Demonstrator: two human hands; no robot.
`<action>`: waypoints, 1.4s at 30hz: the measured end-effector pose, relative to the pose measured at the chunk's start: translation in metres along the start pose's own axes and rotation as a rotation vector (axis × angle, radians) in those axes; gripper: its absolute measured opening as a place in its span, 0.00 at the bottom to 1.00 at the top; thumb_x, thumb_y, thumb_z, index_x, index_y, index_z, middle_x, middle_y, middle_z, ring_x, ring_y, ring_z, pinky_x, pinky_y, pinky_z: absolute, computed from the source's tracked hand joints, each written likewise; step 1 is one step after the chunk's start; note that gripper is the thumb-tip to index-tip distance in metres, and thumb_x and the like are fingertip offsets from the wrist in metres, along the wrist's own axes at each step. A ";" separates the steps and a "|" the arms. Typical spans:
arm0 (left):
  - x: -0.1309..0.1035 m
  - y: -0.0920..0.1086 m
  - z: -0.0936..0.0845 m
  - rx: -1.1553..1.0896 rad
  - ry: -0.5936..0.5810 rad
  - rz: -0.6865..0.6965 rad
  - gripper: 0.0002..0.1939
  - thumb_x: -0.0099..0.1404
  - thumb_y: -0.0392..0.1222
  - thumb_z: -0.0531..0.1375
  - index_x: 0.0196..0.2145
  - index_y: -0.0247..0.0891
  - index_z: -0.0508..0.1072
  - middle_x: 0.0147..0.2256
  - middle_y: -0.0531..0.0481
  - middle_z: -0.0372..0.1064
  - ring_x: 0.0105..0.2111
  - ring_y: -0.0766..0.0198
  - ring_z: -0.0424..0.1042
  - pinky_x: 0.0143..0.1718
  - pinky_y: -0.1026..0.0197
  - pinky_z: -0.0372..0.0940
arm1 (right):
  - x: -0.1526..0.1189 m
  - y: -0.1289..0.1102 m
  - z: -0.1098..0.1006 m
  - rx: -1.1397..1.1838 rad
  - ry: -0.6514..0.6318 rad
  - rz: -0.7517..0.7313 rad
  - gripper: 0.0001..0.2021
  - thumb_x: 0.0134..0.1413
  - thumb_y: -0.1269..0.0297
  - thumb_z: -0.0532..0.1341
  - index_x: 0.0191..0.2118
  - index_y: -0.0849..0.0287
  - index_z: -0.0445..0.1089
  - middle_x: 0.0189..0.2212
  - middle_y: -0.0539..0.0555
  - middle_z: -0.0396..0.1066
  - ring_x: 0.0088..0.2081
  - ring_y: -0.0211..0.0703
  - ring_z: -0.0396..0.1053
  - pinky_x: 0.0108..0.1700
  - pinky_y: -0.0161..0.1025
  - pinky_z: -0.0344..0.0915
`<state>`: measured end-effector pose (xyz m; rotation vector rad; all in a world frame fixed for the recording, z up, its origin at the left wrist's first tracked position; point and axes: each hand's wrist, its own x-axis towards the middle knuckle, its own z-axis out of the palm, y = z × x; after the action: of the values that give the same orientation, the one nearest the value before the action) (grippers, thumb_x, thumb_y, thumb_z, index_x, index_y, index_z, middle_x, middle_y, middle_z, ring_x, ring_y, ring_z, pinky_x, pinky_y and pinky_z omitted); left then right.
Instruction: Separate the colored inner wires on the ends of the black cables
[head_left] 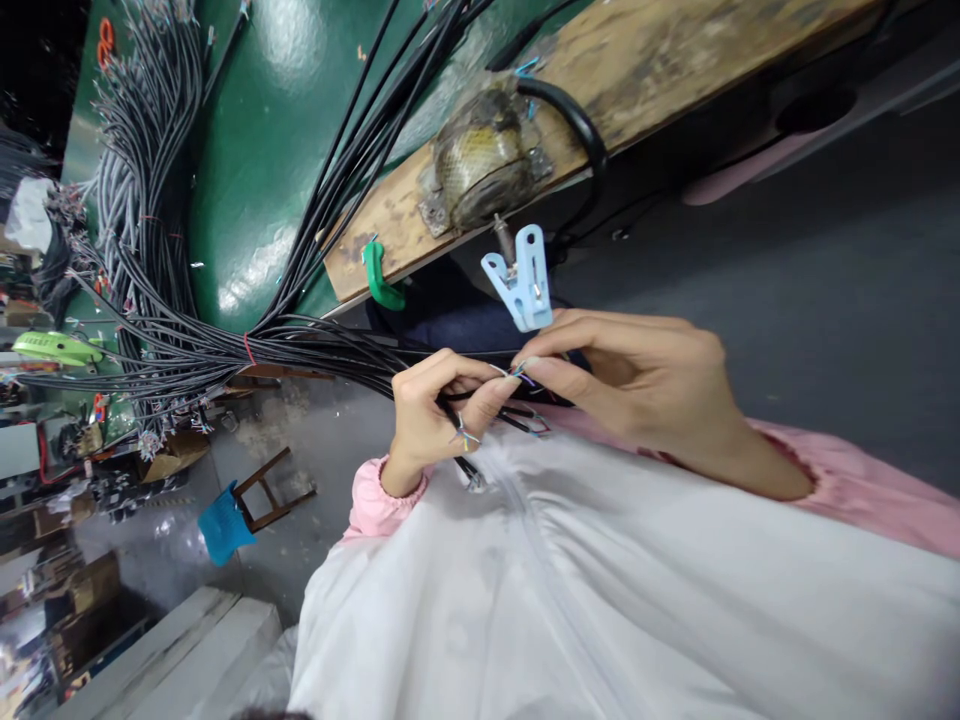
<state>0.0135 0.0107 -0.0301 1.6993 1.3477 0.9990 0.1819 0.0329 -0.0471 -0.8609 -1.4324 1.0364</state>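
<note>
My left hand (442, 410) is closed around the end of a black cable, its thumb and index finger pinching thin coloured wires (517, 372) that stick out of it. Facing it, my right hand (637, 385) pinches the tips of those same wires between thumb and forefinger. More black cables (330, 350) run from the table to my left hand, and some stripped ends hang below it. A light blue clothespin (525, 280) sits just above my right fingertips, fixed to a metal shaft of a small motor-like device (484, 150).
A wooden board (637, 70) carries the device along the green table's (255, 60) edge. A green clip (381, 275) is on the board. Large bundles of cables (150, 150) lie on the table. A blue stool (225, 522) stands on the floor at left.
</note>
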 end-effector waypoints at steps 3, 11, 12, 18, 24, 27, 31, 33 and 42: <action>-0.001 0.003 0.001 -0.008 0.018 -0.006 0.28 0.63 0.66 0.65 0.25 0.37 0.77 0.22 0.53 0.71 0.19 0.72 0.62 0.22 0.65 0.59 | -0.001 0.000 0.003 -0.017 0.028 -0.028 0.09 0.58 0.72 0.65 0.28 0.53 0.72 0.21 0.47 0.73 0.22 0.36 0.68 0.25 0.35 0.64; -0.002 0.002 0.002 -0.037 0.028 0.005 0.27 0.64 0.65 0.65 0.25 0.36 0.76 0.22 0.54 0.70 0.19 0.73 0.61 0.22 0.65 0.58 | -0.004 0.000 0.005 -0.058 0.066 -0.008 0.09 0.58 0.70 0.64 0.27 0.53 0.74 0.23 0.50 0.77 0.23 0.39 0.72 0.26 0.37 0.67; -0.002 0.002 0.002 -0.034 0.020 -0.007 0.27 0.64 0.65 0.65 0.25 0.36 0.76 0.22 0.54 0.70 0.19 0.73 0.61 0.22 0.65 0.58 | -0.003 0.000 0.005 -0.055 0.059 -0.002 0.09 0.59 0.70 0.64 0.28 0.53 0.74 0.24 0.50 0.78 0.24 0.39 0.73 0.27 0.37 0.68; -0.003 0.001 0.002 -0.022 0.035 0.022 0.25 0.65 0.63 0.65 0.26 0.37 0.77 0.22 0.53 0.70 0.19 0.73 0.60 0.22 0.65 0.57 | -0.002 -0.001 0.004 -0.027 0.028 0.090 0.08 0.58 0.65 0.64 0.27 0.51 0.75 0.25 0.50 0.79 0.25 0.42 0.74 0.29 0.39 0.70; -0.005 -0.005 0.002 0.022 0.036 0.092 0.23 0.66 0.61 0.65 0.28 0.37 0.79 0.23 0.53 0.71 0.20 0.72 0.62 0.23 0.64 0.58 | 0.000 -0.003 0.000 0.132 -0.054 0.322 0.10 0.55 0.59 0.67 0.25 0.54 0.76 0.25 0.52 0.79 0.26 0.41 0.74 0.30 0.39 0.69; -0.005 -0.007 0.002 -0.005 0.033 0.141 0.21 0.67 0.59 0.66 0.29 0.37 0.79 0.23 0.53 0.72 0.20 0.72 0.62 0.23 0.64 0.57 | 0.001 -0.001 -0.001 0.236 -0.090 0.450 0.10 0.52 0.56 0.70 0.25 0.55 0.76 0.24 0.51 0.78 0.27 0.40 0.72 0.29 0.37 0.69; -0.005 -0.011 0.002 0.005 0.042 0.212 0.21 0.68 0.59 0.65 0.29 0.37 0.78 0.23 0.54 0.71 0.19 0.72 0.61 0.22 0.64 0.56 | 0.003 -0.001 -0.003 0.316 -0.156 0.562 0.14 0.49 0.52 0.72 0.25 0.56 0.76 0.24 0.51 0.76 0.26 0.38 0.70 0.29 0.36 0.69; -0.006 -0.013 0.001 0.027 0.017 0.209 0.23 0.69 0.60 0.63 0.30 0.37 0.79 0.23 0.53 0.72 0.20 0.71 0.62 0.23 0.64 0.57 | 0.005 -0.002 -0.004 0.339 -0.188 0.600 0.17 0.48 0.48 0.73 0.23 0.56 0.75 0.23 0.51 0.74 0.25 0.38 0.69 0.29 0.36 0.70; -0.012 -0.015 0.001 0.084 0.012 0.198 0.25 0.68 0.65 0.61 0.31 0.38 0.79 0.24 0.52 0.72 0.21 0.70 0.65 0.24 0.64 0.60 | 0.004 -0.006 -0.009 0.332 -0.194 0.515 0.25 0.50 0.36 0.69 0.25 0.56 0.77 0.24 0.54 0.75 0.24 0.38 0.69 0.25 0.35 0.68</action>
<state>0.0062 0.0018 -0.0451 1.9223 1.2630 1.0764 0.1908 0.0358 -0.0402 -0.9217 -1.1656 1.7324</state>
